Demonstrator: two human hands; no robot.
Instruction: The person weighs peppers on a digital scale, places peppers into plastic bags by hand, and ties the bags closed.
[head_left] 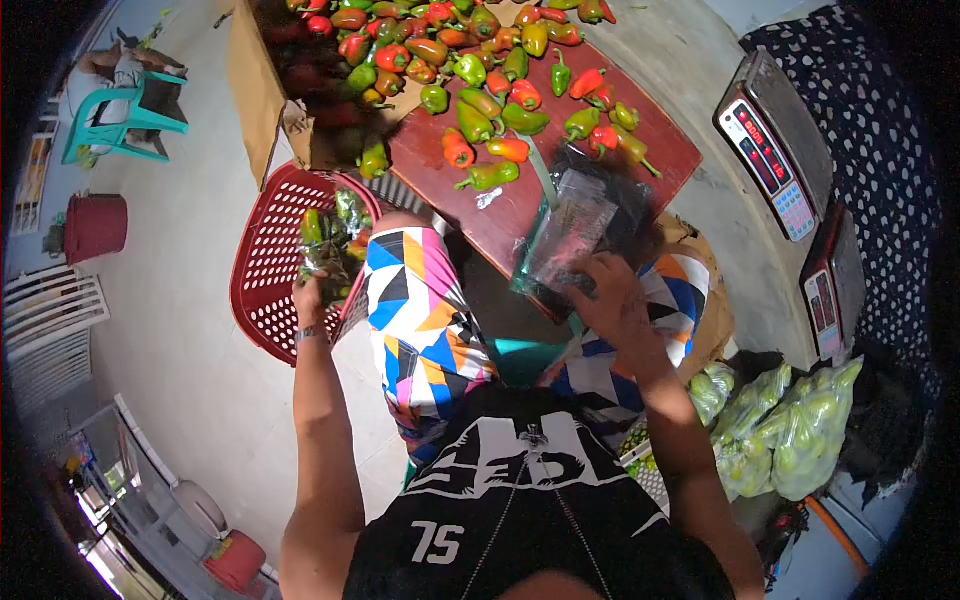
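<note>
My left hand (311,294) reaches down into a red perforated basket (268,235) beside my leg. Its fingers are closed on a clear plastic bag of peppers (314,232), partly hidden by the hand. Another bagged portion of peppers lies against it in the basket. At the near edge of the dark red table (440,150), my right hand (608,300) has its fingers curled onto a stack of clear plastic bags (578,225). Loose green, red and orange peppers (480,115) cover the table's far part, a few lying close to the bags.
An open cardboard box (255,90) stands at the table's left, above the basket. Two digital scales (765,150) are at the right. Full clear bags of green produce (815,430) sit lower right. A teal chair (130,115) and a dark red bin (97,228) are far left.
</note>
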